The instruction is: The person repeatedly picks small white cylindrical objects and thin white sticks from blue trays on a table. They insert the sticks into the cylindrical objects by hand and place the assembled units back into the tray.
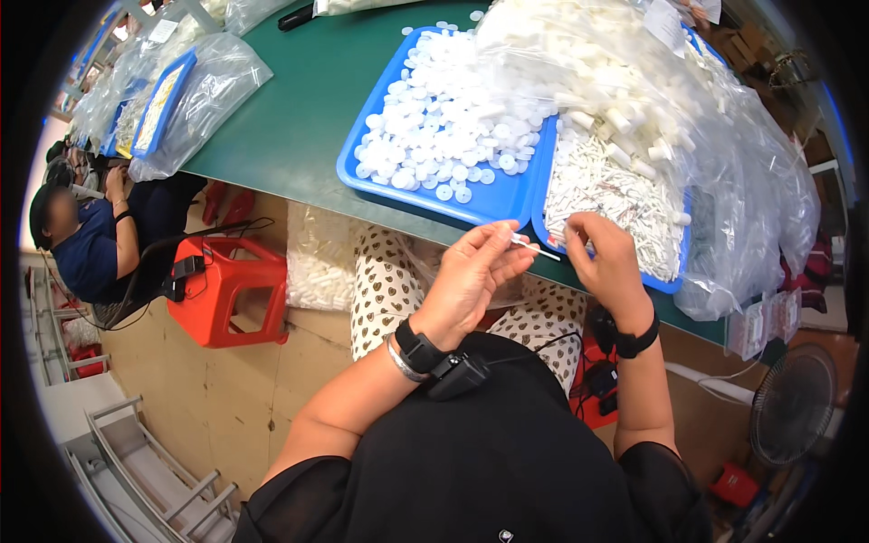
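Between thumb and fingers, my left hand (478,271) pinches a thin white stick-like part (536,247) that points to the right, just off the table's near edge. My right hand (605,262) hangs over the near left corner of a blue tray (540,201) filled with small white slender pieces (606,195). Its thumb and fingers are curled together, and what they hold, if anything, is too small to make out. Beside it on the left, a larger blue tray (453,210) holds a heap of translucent white discs (444,118).
A big clear plastic bag of white cylindrical pieces (625,145) leans over both trays on the green table (272,118). More bags and a blue tray (163,100) lie at far left, near a seated person (90,226). A red stool (226,290) and a fan (793,403) flank me.
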Demonstrator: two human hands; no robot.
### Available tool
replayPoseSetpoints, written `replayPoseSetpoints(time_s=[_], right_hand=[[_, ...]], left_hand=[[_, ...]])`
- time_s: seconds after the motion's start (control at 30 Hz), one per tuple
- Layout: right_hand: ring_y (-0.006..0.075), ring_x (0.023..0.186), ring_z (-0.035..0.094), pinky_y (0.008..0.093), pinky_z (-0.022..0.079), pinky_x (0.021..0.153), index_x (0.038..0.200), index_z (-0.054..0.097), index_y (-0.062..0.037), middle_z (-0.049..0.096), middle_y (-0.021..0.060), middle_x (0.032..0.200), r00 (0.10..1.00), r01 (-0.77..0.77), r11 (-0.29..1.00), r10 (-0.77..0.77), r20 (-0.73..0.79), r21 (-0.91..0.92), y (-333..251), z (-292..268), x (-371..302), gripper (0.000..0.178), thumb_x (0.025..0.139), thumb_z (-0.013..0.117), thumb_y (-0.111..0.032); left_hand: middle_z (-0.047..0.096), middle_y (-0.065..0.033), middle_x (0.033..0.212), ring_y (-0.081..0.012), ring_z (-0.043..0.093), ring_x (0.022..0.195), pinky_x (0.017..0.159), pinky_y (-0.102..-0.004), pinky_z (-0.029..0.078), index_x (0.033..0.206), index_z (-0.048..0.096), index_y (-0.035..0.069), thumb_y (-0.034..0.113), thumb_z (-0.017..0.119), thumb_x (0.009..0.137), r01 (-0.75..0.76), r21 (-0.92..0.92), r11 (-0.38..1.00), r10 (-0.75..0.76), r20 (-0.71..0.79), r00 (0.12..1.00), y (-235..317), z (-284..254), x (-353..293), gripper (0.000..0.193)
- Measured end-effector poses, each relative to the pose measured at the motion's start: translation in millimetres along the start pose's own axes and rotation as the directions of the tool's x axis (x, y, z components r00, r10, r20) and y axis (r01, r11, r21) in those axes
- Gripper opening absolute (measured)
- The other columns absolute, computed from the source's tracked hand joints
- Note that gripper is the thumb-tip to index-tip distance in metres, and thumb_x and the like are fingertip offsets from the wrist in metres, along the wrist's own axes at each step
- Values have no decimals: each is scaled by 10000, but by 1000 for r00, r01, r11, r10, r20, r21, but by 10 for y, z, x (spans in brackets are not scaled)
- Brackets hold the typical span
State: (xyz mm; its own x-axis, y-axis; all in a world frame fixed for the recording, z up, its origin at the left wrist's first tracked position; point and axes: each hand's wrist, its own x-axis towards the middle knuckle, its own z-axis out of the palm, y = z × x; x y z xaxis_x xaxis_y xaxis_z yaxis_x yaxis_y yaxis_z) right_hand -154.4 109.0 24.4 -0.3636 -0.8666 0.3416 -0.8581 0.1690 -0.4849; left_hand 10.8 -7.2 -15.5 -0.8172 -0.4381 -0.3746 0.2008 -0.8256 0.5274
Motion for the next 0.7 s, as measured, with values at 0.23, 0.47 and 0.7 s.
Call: replayPoseSetpoints(time_s=[0.23, 0.47, 0.7], right_hand=[[248, 656, 637, 335, 509, 610, 901, 640, 2, 656, 117, 780, 999, -45, 986, 49, -16, 159, -158, -103, -188, 88, 819, 672, 7], [189, 607, 597, 295, 467, 553, 905, 645, 6, 645, 97, 765, 995, 57, 988, -44, -94, 145, -129, -69, -212, 84, 830, 684, 13], [255, 677, 642, 343, 504, 603, 896, 644, 0, 666, 112, 800, 998, 6, 991, 3, -68, 136, -147, -77, -217, 111, 803, 699, 26]], left_hand=[[655, -144, 1063, -204, 665, 1015, 917, -293, 564, 1202, 557, -36, 205, 567, 1001, -60, -45, 997, 59, -18, 998, 98, 99, 28, 314], [660, -145, 1046, -201, 667, 1008, 911, -293, 564, 1187, 567, -21, 206, 572, 998, -53, -46, 998, 53, -16, 998, 46, 105, 57, 295], [661, -146, 1056, -199, 666, 1008, 904, -294, 564, 1177, 572, -16, 213, 582, 994, -79, -21, 997, 78, -37, 996, 54, 99, 44, 294]])
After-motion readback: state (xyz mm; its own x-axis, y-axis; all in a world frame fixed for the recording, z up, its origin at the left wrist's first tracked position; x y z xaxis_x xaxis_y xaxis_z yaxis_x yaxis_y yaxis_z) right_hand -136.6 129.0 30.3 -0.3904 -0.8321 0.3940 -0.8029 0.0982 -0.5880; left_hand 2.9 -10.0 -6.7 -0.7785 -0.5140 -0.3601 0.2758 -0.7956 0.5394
